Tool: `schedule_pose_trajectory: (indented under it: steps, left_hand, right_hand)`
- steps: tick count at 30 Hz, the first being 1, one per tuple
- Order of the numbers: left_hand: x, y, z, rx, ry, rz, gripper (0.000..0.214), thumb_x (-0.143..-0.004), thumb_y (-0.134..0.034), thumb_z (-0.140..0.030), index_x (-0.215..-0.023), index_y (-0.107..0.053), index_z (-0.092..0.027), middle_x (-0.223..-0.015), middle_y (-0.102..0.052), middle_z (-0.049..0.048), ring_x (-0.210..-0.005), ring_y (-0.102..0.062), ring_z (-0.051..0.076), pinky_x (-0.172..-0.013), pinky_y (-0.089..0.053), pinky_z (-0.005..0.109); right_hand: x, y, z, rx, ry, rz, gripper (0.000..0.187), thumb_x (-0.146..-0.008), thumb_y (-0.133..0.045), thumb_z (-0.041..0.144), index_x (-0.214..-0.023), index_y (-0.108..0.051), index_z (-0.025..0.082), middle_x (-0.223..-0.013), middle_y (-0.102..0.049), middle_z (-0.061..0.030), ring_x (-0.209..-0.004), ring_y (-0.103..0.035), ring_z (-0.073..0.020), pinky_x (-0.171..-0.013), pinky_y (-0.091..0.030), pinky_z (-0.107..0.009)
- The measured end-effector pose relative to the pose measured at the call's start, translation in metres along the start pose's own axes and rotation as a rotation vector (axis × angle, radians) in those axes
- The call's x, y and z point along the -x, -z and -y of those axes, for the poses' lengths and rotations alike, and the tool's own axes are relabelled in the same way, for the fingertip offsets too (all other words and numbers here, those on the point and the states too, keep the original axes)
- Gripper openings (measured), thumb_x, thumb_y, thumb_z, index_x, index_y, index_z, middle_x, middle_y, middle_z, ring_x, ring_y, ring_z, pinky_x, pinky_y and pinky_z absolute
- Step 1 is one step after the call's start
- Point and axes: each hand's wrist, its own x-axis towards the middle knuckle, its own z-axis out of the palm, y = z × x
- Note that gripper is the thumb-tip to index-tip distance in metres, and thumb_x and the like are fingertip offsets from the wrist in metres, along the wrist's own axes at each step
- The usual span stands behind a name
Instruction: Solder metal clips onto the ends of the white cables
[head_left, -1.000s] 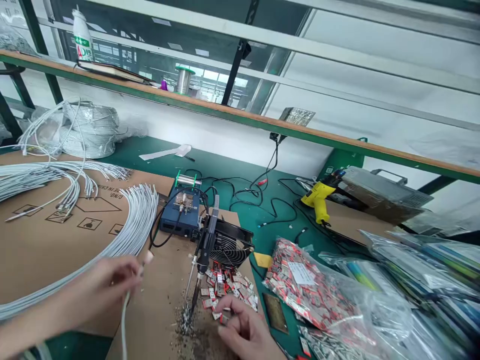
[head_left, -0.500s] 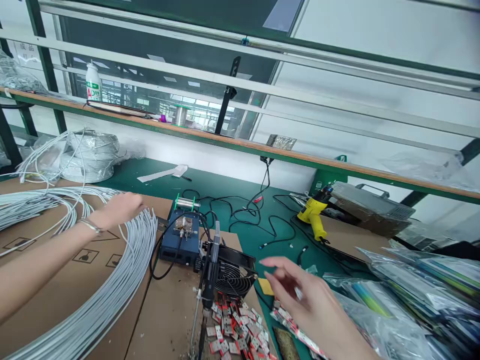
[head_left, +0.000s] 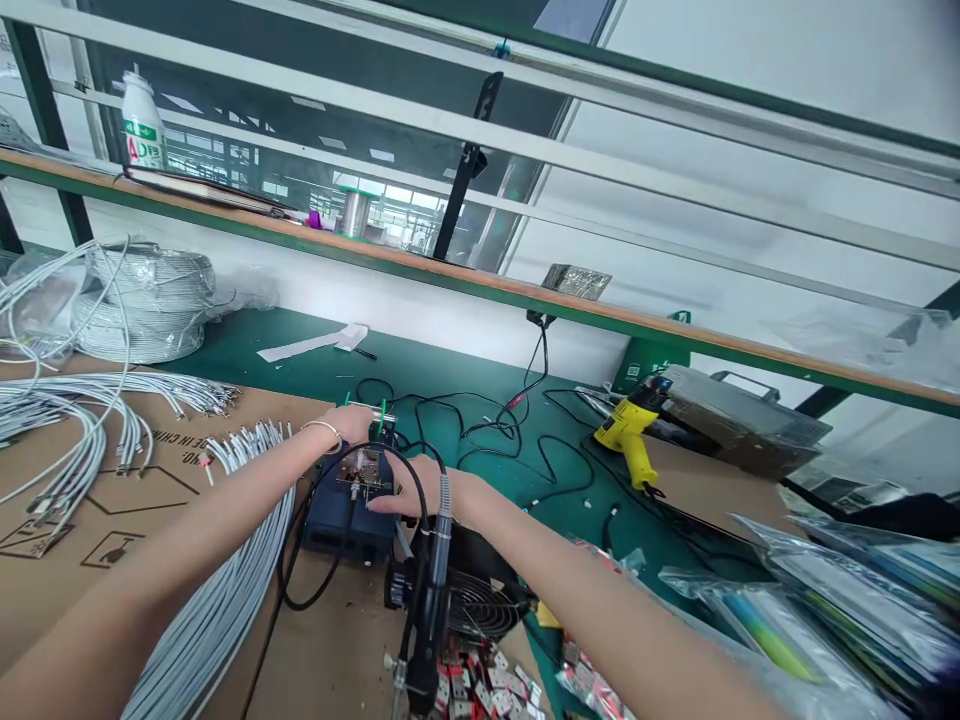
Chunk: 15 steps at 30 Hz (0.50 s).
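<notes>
Work shifts to the blue station (head_left: 324,528) at the wearer's eleven o'clock, as the left hand (head_left: 352,424) arrives at its twelve, grip unclear, and the right hand (head_left: 417,486), thumb and fingers parted, at its three.

Blue box (head_left: 346,535) (spool (head_left: 382,414) at its rear)

The left forearm (head_left: 199,520), bare, is tapering toward the left hand (head_left: 351,424); a slim, pale bracelet (head_left: 325,425) is curving across the wrist as a narrow band, its finer details being too small to tell. The right forearm (head_left: 577,575) and right hand (head_left: 412,487) are likewise showing bare.
</notes>
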Motion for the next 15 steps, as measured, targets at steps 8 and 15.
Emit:
schedule_pose_trajectory:
  steps: [8, 15]
  left_hand:
    - [0.011, -0.017, -0.006, -0.060, -0.015, -0.157, 0.030, -0.087, -0.053, -0.029, -0.114, -0.054, -0.015, -0.115, -0.056, 0.0090, -0.097, -0.058, 0.022, -0.082, -0.049, 0.042]
    - [0.012, -0.022, -0.009, -0.106, 0.019, -0.220, 0.029, -0.087, -0.054, -0.029, -0.113, -0.054, -0.015, -0.113, -0.057, 0.0087, -0.096, -0.058, 0.022, -0.081, -0.050, 0.041]
  right_hand:
    - [-0.027, -0.015, -0.008, -0.059, -0.043, 0.142, 0.076, -0.061, -0.071, 0.053, -0.124, -0.049, 0.017, -0.108, -0.063, -0.0105, -0.091, -0.061, -0.0304, -0.080, -0.046, -0.037]
    - [-0.036, -0.028, -0.008, -0.191, -0.051, 0.141, 0.076, -0.058, -0.075, 0.035, -0.126, -0.047, 0.019, -0.118, -0.058, -0.0090, -0.103, -0.057, -0.0293, -0.088, -0.044, -0.035]
